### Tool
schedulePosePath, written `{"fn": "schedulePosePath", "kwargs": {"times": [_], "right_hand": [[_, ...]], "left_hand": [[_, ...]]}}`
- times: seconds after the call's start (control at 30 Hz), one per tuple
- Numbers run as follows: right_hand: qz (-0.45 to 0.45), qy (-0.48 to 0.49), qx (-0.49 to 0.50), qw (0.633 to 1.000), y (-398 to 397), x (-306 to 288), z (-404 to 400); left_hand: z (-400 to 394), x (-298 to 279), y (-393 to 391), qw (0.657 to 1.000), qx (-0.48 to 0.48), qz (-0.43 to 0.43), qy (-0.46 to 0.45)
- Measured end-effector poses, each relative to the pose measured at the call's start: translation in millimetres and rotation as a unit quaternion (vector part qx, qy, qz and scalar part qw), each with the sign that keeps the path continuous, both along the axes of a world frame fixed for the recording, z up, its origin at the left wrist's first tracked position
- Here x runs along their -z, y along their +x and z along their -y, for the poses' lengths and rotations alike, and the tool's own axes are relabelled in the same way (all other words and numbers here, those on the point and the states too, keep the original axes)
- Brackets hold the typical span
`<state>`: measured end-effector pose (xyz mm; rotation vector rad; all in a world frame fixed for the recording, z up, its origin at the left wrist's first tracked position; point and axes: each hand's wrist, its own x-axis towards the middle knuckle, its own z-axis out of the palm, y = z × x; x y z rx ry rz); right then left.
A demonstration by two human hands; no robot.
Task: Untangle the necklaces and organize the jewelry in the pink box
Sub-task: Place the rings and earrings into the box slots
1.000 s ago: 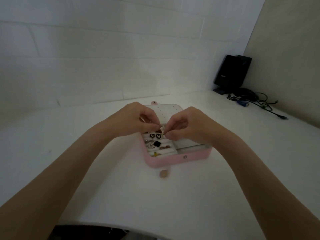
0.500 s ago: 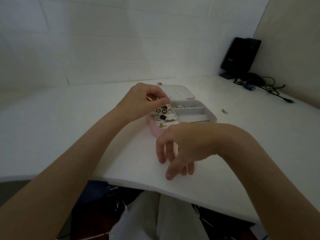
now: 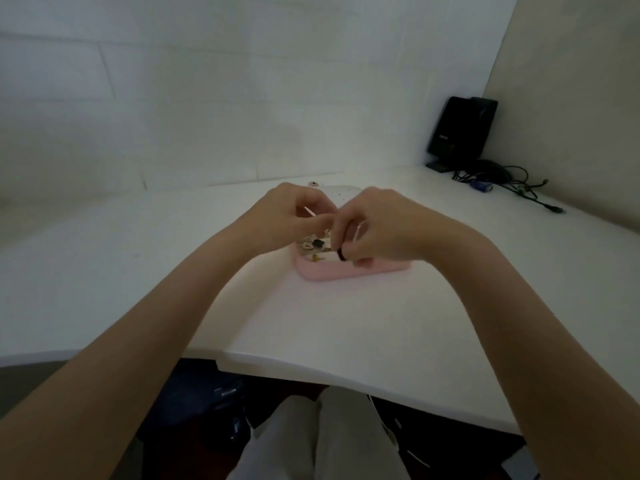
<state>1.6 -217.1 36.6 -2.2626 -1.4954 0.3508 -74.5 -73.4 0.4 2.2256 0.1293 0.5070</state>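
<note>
— Since half a second ago the right hand (image 3: 377, 230) has come up off the near part of the table (image 3: 346, 323) and gone back over the pink box (image 3: 349, 271), so both hands meet above it again.

— What is it holding?

— Its fingers are curled, and a small dark ring-like piece (image 3: 341, 254) shows at the fingertips, pinched between them. It is too blurred to say what kind of piece it is.

— And the left hand (image 3: 291, 216)?

— It sits over the far left part of the box, fingers bent, with its index finger reaching right until it touches the right hand's fingers. A thin pale pink stick (image 3: 310, 211) shows in its grip; I cannot tell whether it holds anything more.

— Where is the box?

— On the white table, in the middle, just under the hands. Its near wall is in plain view. Its white dotted lid (image 3: 343, 195) lies open on the far side. A few small pieces (image 3: 317, 244), one of them black, lie in the left compartments; the right part is hidden behind the right hand.

— Anything else?

— A black device (image 3: 460, 129) stands in the far right corner, with a tangle of cables (image 3: 509, 183) beside it on the table. Pale trousers (image 3: 322, 441) show below the table's near edge.
</note>
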Motion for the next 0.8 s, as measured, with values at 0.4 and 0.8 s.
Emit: {"fn": "schedulePosePath", "kwargs": {"times": [0.4, 0.8], "right_hand": [[-0.141, 0.093, 0.06, 0.984, 48.2, 4.4, -13.0], [-0.255, 0.056, -0.003, 0.965, 61.6, 17.7, -25.7]], "left_hand": [[-41.2, 4.3, 20.2, 0.987, -0.098, -0.115, 0.062], [-46.2, 5.4, 26.2, 0.979, -0.05, -0.183, 0.08]]}}
